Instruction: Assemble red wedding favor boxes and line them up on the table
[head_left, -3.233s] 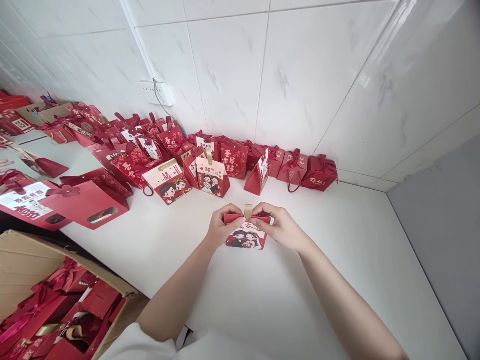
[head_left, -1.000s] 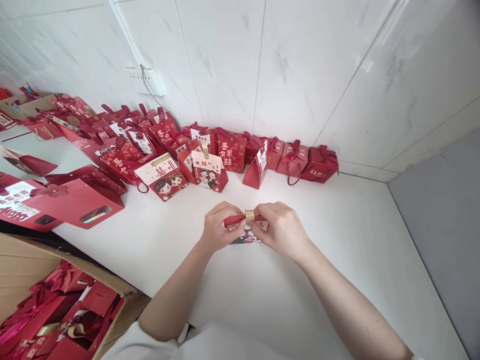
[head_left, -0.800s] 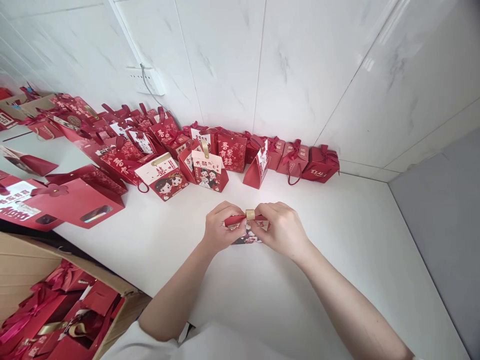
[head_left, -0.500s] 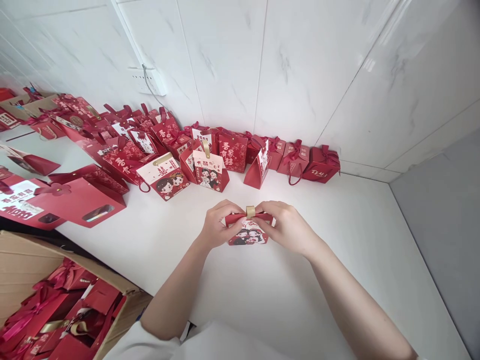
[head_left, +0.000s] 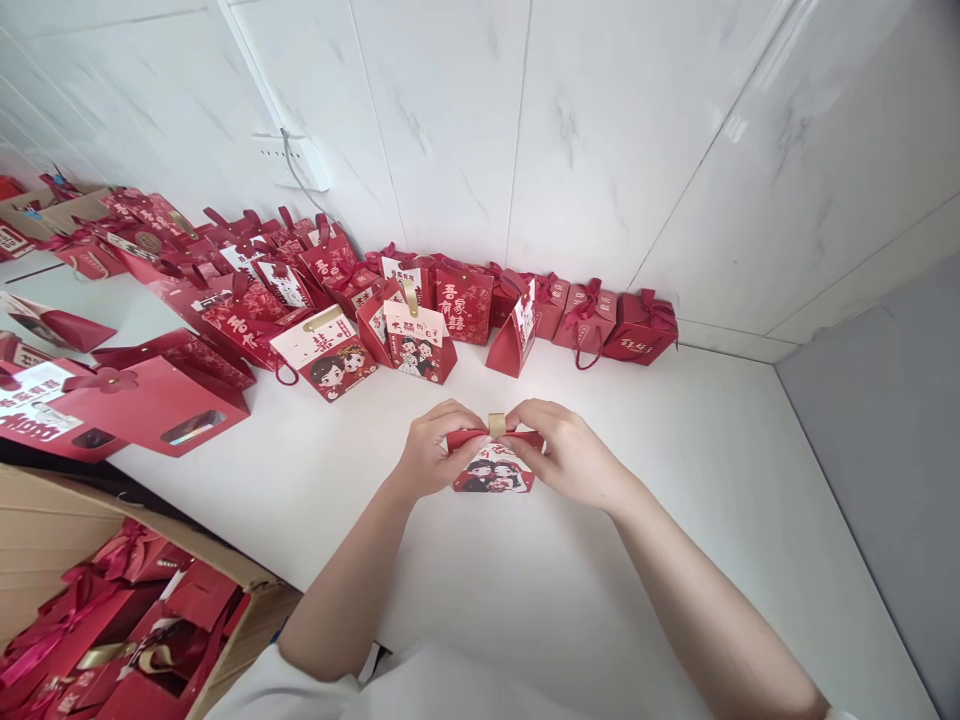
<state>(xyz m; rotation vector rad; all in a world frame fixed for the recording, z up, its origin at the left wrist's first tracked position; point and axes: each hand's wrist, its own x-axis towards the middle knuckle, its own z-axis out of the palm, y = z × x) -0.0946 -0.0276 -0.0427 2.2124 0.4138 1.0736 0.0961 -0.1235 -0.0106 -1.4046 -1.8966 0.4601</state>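
A red gift box (head_left: pixel 495 477) with a cartoon couple on its front stands on the white table before me. At its top, a gold ribbon loop (head_left: pixel 496 424) sticks up between my hands. My left hand (head_left: pixel 437 447) pinches the top edge on the left, thumb in front and fingers behind. On the right side of the same edge, my right hand (head_left: pixel 568 447) grips in the same manner, its thumb close to the ribbon. Both thumbs nearly meet below the loop. Parts of the box top are hidden by my fingers.
Along the tiled wall runs a row of red gift boxes (head_left: pixel 465 305), denser to the left. Two cartoon-printed boxes (head_left: pixel 417 345) stand nearest. At lower left an open carton (head_left: pixel 247 570) holds more red boxes. A socket strip (head_left: pixel 292 163) with a cable is on the wall.
Both hands keep their grip on the box's top edge, with only slight finger movement. The whole view has shifted very slightly.
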